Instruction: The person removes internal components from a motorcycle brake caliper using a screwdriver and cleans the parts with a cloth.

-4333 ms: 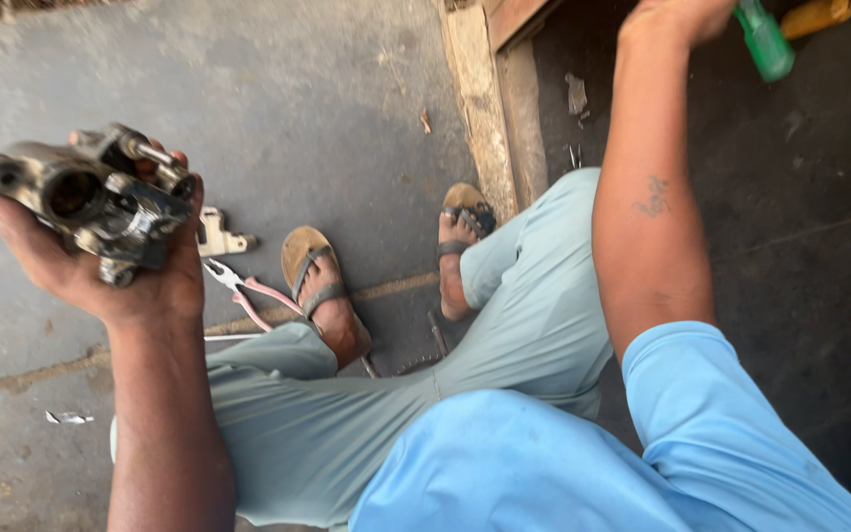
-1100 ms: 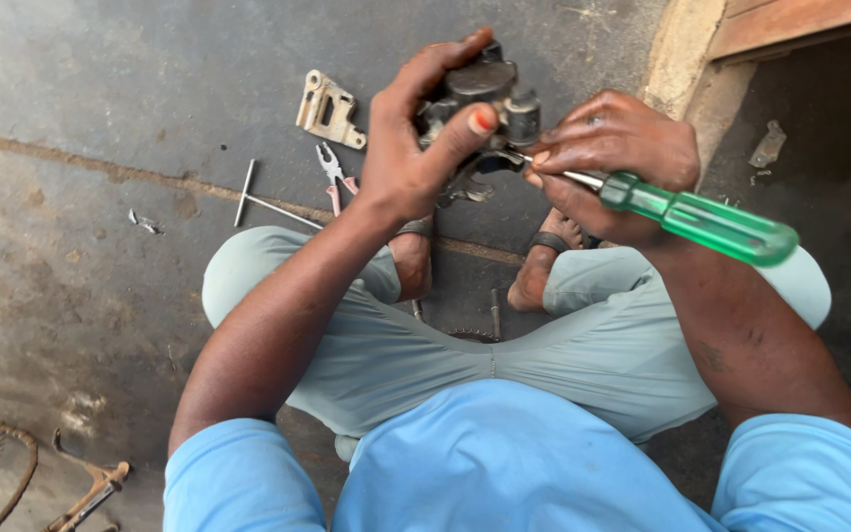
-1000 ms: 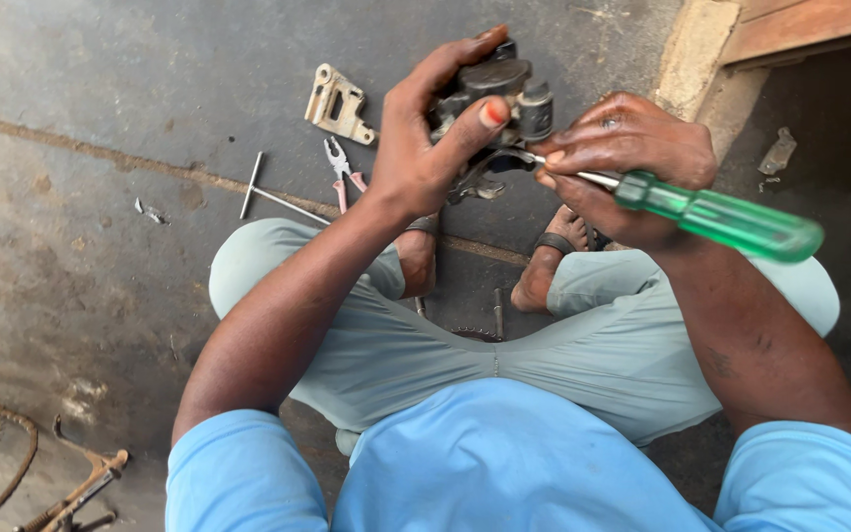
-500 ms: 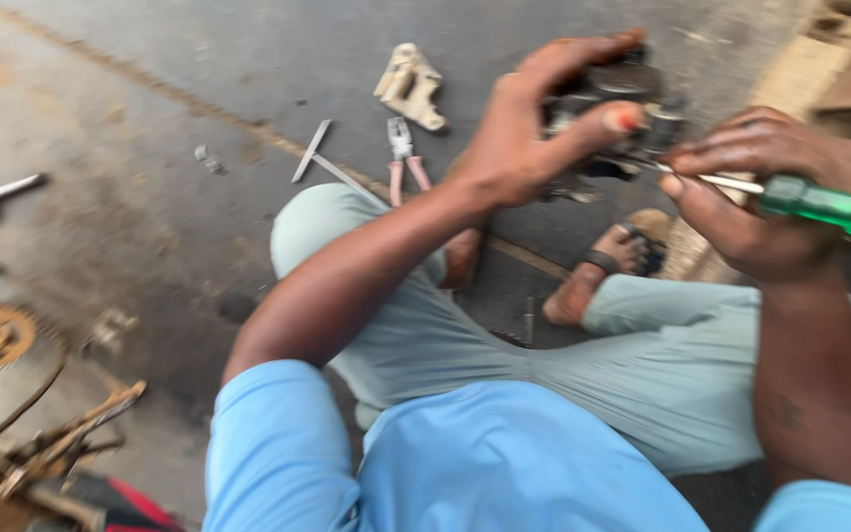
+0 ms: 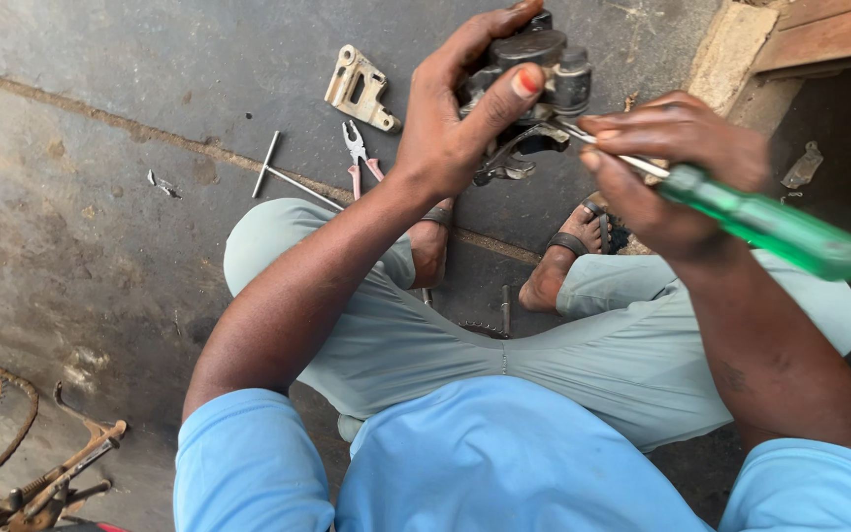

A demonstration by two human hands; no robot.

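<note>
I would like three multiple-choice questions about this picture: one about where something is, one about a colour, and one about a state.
1. Where does the pale metal bracket with holes lie?
A. on the concrete floor, left of the pink-handled pliers
B. on the person's lap
C. in the right hand

2. What colour is the screwdriver handle?
A. red
B. translucent green
C. black

3. How is the dark grey metal mechanical part held?
A. it lies loose on the floor
B. it rests on the sandal
C. the left hand grips it in the air

Answers: 1 A, the bracket sits on the floor just beside the pliers. 2 B, the handle in the right hand is clear green. 3 C, the left fingers wrap around the part while the screwdriver tip meets it.
</note>
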